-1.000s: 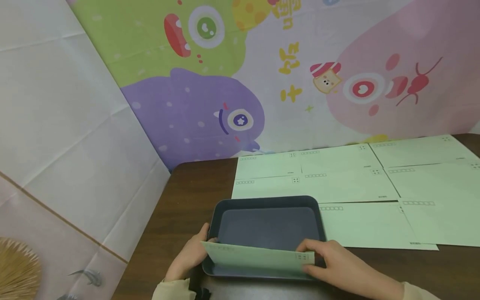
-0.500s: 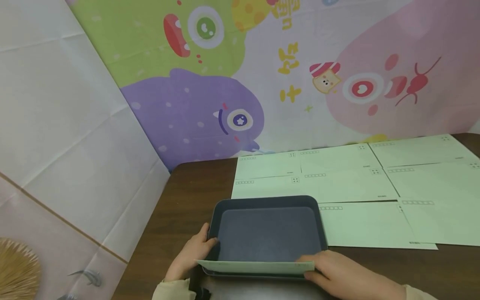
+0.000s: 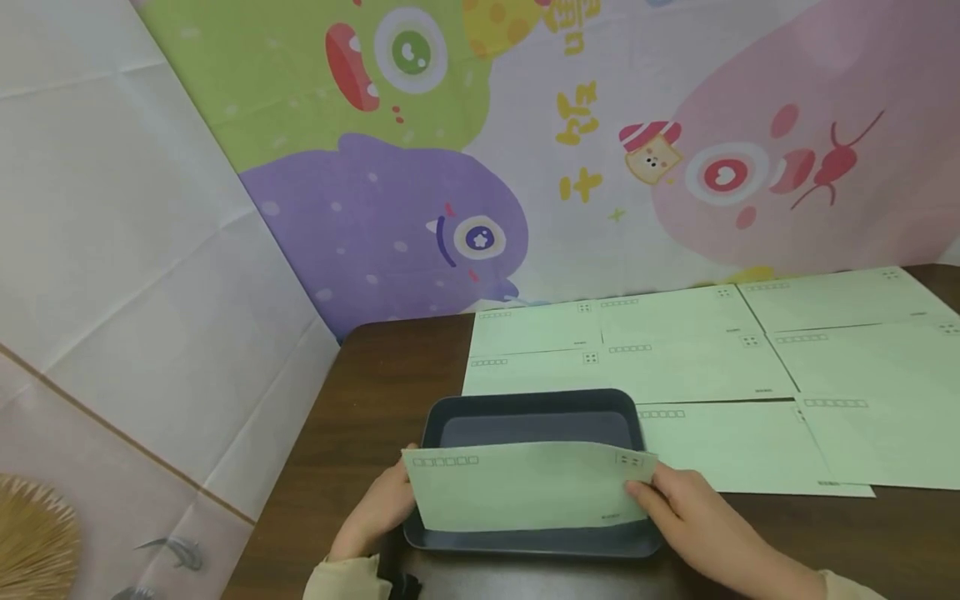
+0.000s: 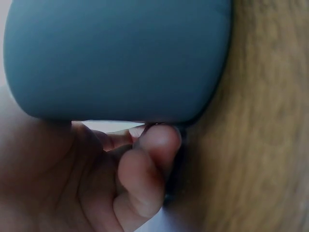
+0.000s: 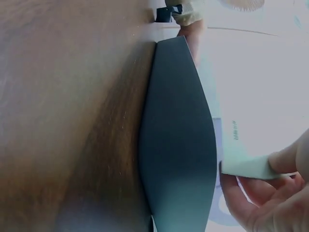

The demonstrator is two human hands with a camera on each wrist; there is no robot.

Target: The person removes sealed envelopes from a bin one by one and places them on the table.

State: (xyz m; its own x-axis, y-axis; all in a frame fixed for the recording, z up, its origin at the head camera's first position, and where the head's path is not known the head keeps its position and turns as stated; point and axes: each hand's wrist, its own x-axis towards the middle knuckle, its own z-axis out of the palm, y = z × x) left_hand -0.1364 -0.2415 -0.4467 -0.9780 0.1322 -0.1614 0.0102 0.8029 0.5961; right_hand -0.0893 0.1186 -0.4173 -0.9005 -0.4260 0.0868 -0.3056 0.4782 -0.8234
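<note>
A dark grey rectangular tray (image 3: 517,546) lies on the table. My left hand (image 3: 378,510) grips its left side; in the left wrist view the fingers (image 4: 142,181) curl by the tray's outer wall (image 4: 120,58). A pale green envelope (image 3: 525,492), printed with postcode boxes and a stamp square, stands tilted up over the front part of the tray, its printed face toward me. My right hand (image 3: 701,521) pinches its right edge between thumb and fingers. The right wrist view shows the envelope's corner (image 5: 248,166) in those fingers, apart from the tray's wall (image 5: 178,121).
Several matching envelopes (image 3: 750,450) lie flat in rows on the brown wooden table (image 3: 382,375), behind and right of the tray. A cartoon-printed cloth (image 3: 585,167) hangs along the back. Pale panelling (image 3: 150,250) is on the left.
The envelope first leaned down nearly edge-on over the tray's front, then swung up to show its printed face. My right hand turned with it. The left hand stayed at the tray.
</note>
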